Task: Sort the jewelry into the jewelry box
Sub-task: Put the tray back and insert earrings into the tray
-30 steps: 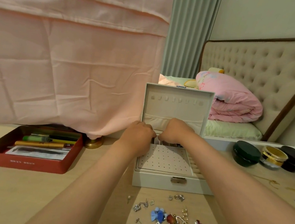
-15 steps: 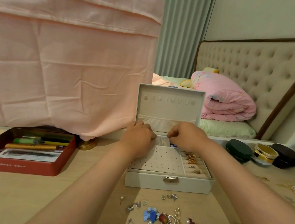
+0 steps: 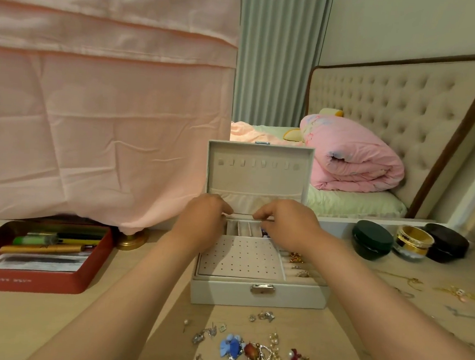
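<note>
Pale wooden worktop beside a bed carries one open jewelry box, one red tray and three round pots: dark green pot, gold pot, black pot. The left hand and right hand reach to the box's back, fingers curled. Each seems to pinch an end of a thin strand stretched between them, though it is too fine to be sure. Inside the box lie one perforated panel and, in the right-side slots, a few gold pieces. Loose jewelry is scattered just in front of the box. Pens fill the tray.
</note>
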